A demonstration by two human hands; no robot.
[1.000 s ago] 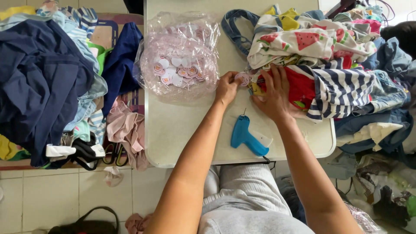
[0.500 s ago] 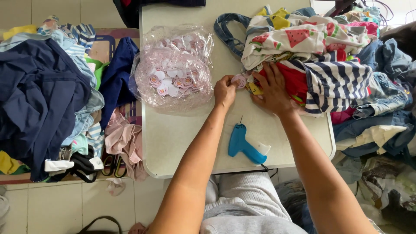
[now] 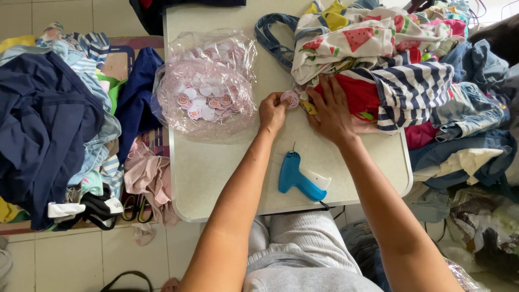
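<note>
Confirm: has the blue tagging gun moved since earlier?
No. The blue tagging gun sits the same way beside the table front edge; only the view shifted.

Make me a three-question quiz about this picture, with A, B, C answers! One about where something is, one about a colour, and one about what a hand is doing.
1. Where does the tagging gun lie?
A. on the table, near its front edge
B. on the floor
C. inside the plastic bag

2. What colour is the tagging gun's body?
A. red
B. blue
C. green

3. What is the left hand doing?
A. resting flat and empty
B. gripping the tagging gun
C. pinching a small round tag

Answers:
1. A, it lies on the white table between the two forearms.
2. B, its body is bright blue with a white part at the handle end.
3. C, the fingertips pinch the round pink tag beside the clothes pile, where the right hand presses.
</note>
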